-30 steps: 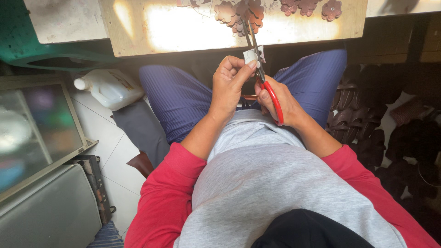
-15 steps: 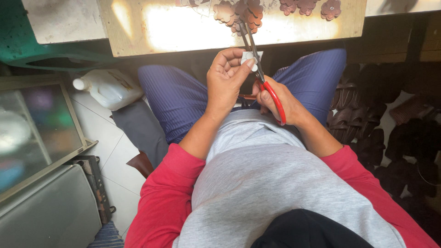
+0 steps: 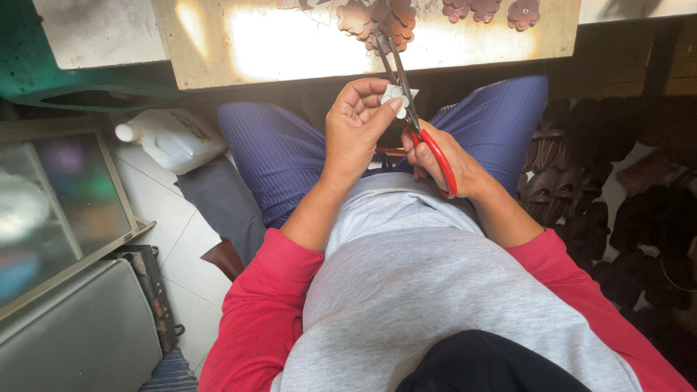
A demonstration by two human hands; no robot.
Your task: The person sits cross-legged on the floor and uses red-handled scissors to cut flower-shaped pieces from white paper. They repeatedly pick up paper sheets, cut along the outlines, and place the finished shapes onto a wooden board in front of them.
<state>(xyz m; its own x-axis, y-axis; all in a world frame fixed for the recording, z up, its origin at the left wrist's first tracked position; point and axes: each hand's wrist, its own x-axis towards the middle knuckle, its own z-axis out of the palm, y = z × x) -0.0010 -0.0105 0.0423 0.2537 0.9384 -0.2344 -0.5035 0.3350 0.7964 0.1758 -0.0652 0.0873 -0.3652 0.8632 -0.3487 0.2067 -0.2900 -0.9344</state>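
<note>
Currently left hand (image 3: pixel 356 127) pinches small white piece (image 3: pixel 394 99); right hand (image 3: pixel 443 161) grips red-handled scissors (image 3: pixel 417 123), blades beside piece; brown cutouts (image 3: pixel 381 18) on tabletop (image 3: pixel 290 43) beyond.

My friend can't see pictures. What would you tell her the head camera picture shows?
A seated person's left hand holds a small white flower-shaped piece while the right hand works red-handled scissors against it. Brown flower-shaped pieces lie on the wooden board ahead, and a white plastic jug lies on the floor.

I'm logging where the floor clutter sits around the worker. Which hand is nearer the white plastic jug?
Left. The left hand, pinching a small white piece, is on the side of the white plastic jug; the right hand, holding the red-handled scissors, is farther away.
</note>
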